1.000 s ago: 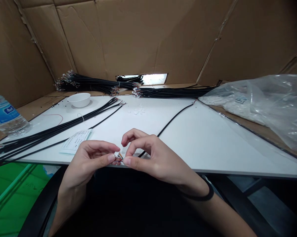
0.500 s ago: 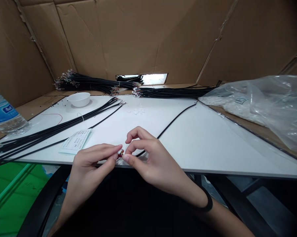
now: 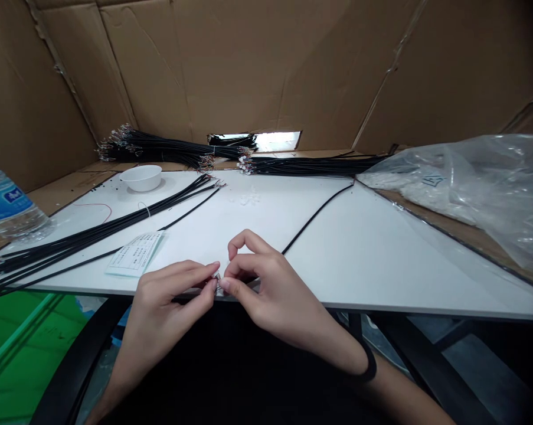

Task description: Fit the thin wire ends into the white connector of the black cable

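Note:
My left hand (image 3: 177, 295) is closed, thumb and forefinger pinching a small white connector (image 3: 216, 275) whose far part the fingertips hide. Close against it, my right hand (image 3: 260, 280) pinches the thin wire ends (image 3: 219, 283) of a black cable. That black cable (image 3: 314, 215) runs from behind my right hand up and right across the white table (image 3: 381, 254). Several small white connectors (image 3: 248, 198) lie loose beyond my hands. A printed label sheet (image 3: 133, 254) rests left of my left hand.
Bundles of black cables (image 3: 98, 227) lie on the left, with more bundles (image 3: 310, 166) along the back. A white bowl (image 3: 141, 178) and a water bottle (image 3: 13, 203) stand at left. To the right lies a clear plastic bag (image 3: 461, 183). Cardboard walls (image 3: 266, 65) enclose the back.
My left fingertips have shifted slightly right, and my right forefinger has curled in closer to the thumb. The coloured wires between the hands show less than before.

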A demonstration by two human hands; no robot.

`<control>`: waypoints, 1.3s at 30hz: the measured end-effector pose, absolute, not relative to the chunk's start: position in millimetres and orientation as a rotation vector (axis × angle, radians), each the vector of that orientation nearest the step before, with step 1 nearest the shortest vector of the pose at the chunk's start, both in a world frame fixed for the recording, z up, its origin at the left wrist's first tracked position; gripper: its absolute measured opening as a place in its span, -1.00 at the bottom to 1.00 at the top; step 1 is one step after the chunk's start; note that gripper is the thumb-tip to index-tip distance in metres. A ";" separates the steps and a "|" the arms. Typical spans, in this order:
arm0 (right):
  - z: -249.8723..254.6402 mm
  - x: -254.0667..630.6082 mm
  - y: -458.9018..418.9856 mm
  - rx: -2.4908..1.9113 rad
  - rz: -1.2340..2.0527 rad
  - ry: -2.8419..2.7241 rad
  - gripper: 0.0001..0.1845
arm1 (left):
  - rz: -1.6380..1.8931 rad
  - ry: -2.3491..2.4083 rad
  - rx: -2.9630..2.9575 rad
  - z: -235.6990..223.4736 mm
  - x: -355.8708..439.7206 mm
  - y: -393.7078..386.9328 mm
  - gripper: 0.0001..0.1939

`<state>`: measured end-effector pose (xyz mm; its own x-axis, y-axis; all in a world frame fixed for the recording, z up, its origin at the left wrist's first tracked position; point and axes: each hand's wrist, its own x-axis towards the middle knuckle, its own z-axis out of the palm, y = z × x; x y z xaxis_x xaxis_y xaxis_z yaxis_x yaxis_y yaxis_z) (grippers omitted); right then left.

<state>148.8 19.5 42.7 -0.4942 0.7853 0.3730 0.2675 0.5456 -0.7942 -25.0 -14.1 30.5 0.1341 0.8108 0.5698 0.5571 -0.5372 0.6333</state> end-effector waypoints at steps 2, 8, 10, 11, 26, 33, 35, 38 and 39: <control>42.6 148.7 18.5 -0.847 0.864 -2.043 -0.78 | 1.357 1.337 2.177 29.9 -24.3 -14.4 -0.76; 41.1 149.2 18.1 -0.824 0.842 -2.053 -0.79 | 1.369 1.339 2.259 30.7 -23.6 -14.4 -0.78; 40.4 149.8 18.8 -0.817 0.836 -2.044 -0.79 | 1.369 1.335 2.293 30.8 -23.5 -13.5 -0.78; 40.3 150.2 19.0 -0.812 0.834 -2.039 -0.79 | 1.371 1.335 2.298 30.6 -23.3 -13.1 -0.78; 42.0 149.0 14.2 -0.725 0.830 -1.996 -0.88 | 1.483 1.370 2.295 27.1 -18.3 -10.9 -0.81; 41.4 148.4 10.3 -0.618 0.729 -2.011 -0.72 | 1.588 1.344 2.153 25.5 -15.0 -11.1 -0.75; 39.7 148.4 10.0 -0.600 0.697 -2.021 -0.67 | 1.598 1.347 2.163 25.5 -14.7 -11.1 -0.74; 38.5 149.4 9.8 -0.584 0.654 -2.029 -0.65 | 1.590 1.353 2.176 25.2 -16.4 -11.0 -0.75; 38.5 150.0 9.8 -0.586 0.640 -2.030 -0.64 | 1.578 1.359 2.166 25.0 -17.7 -11.0 -0.76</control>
